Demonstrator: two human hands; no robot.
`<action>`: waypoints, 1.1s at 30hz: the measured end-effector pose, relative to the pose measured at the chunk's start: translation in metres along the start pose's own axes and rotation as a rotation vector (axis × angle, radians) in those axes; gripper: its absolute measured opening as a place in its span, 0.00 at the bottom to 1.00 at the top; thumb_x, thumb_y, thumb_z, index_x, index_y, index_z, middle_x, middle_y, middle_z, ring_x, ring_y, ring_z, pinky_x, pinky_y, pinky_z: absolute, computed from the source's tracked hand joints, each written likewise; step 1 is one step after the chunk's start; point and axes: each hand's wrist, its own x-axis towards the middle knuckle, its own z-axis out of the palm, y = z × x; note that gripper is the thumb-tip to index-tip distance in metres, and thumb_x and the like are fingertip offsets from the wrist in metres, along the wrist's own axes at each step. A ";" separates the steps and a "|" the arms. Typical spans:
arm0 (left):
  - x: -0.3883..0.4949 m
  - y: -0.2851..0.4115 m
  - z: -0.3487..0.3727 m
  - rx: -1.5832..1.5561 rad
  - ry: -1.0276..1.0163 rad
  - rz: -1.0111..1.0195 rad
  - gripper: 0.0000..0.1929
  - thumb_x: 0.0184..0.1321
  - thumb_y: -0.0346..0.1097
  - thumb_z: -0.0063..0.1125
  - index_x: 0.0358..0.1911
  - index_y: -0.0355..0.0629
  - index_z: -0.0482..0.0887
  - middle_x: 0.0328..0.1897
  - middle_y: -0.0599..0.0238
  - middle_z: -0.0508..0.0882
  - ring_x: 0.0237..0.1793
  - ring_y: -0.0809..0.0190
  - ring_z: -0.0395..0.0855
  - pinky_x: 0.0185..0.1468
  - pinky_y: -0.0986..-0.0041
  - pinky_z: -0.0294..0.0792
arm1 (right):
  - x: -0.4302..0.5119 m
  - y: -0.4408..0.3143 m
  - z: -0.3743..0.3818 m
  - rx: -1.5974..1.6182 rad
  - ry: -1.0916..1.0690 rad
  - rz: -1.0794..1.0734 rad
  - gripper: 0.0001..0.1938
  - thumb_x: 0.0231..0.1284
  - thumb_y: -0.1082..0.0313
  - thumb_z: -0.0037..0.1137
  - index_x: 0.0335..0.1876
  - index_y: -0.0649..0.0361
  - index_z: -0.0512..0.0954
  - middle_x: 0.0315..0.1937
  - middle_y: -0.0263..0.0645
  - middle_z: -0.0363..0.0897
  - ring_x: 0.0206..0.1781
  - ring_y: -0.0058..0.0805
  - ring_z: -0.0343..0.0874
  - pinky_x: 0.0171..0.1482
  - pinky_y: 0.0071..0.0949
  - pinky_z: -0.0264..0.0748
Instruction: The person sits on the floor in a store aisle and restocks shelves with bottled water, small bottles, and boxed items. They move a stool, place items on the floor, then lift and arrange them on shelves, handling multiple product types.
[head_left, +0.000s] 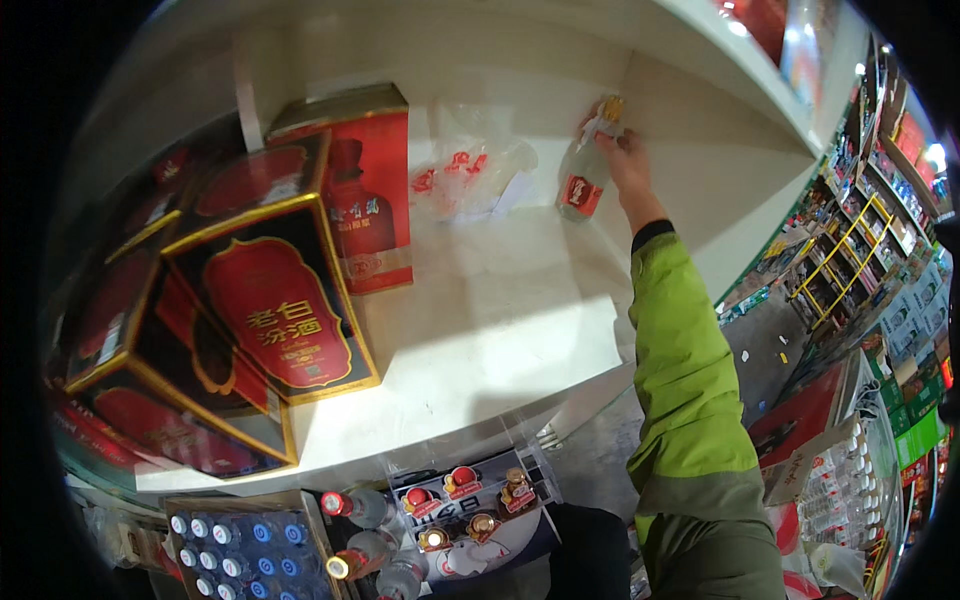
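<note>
My right hand (628, 166), in a green sleeve, grips a clear glass bottle (582, 189) near its neck. The bottle has a gold cap and a red label, and it leans slightly at the back right of a white shelf (480, 307). To its left lies a crumpled clear plastic bag (461, 176) with red print. Farther left stands a tall red box (371, 202) with a bottle pictured on it. My left hand is out of view.
Black-and-red gift boxes with gold edges (274, 315) crowd the shelf's left. Below its front edge are a carton of capped bottles (232, 551), several loose bottles (367, 547) and a printed case (487, 544). A side wall (720, 180) bounds the right.
</note>
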 end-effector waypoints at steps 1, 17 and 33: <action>0.002 0.001 0.000 -0.006 0.007 -0.018 0.12 0.77 0.38 0.67 0.55 0.38 0.90 0.45 0.58 0.94 0.39 0.59 0.91 0.43 0.64 0.83 | 0.008 0.002 0.005 0.055 -0.071 0.035 0.32 0.63 0.54 0.75 0.65 0.73 0.83 0.59 0.61 0.90 0.63 0.53 0.90 0.64 0.42 0.83; 0.012 -0.037 -0.024 -0.077 -0.126 0.079 0.13 0.77 0.40 0.70 0.54 0.38 0.91 0.44 0.56 0.95 0.34 0.58 0.94 0.38 0.64 0.86 | -0.072 -0.101 -0.024 0.138 -0.132 0.013 0.20 0.66 0.60 0.79 0.56 0.64 0.87 0.47 0.41 0.94 0.51 0.34 0.93 0.57 0.38 0.85; -0.192 0.044 0.070 0.413 -0.145 0.940 0.19 0.72 0.30 0.71 0.64 0.38 0.87 0.48 0.62 0.93 0.45 0.67 0.91 0.51 0.70 0.82 | -0.417 -0.395 -0.245 0.448 -0.951 0.273 0.15 0.77 0.64 0.68 0.58 0.66 0.82 0.54 0.44 0.89 0.56 0.32 0.87 0.65 0.36 0.81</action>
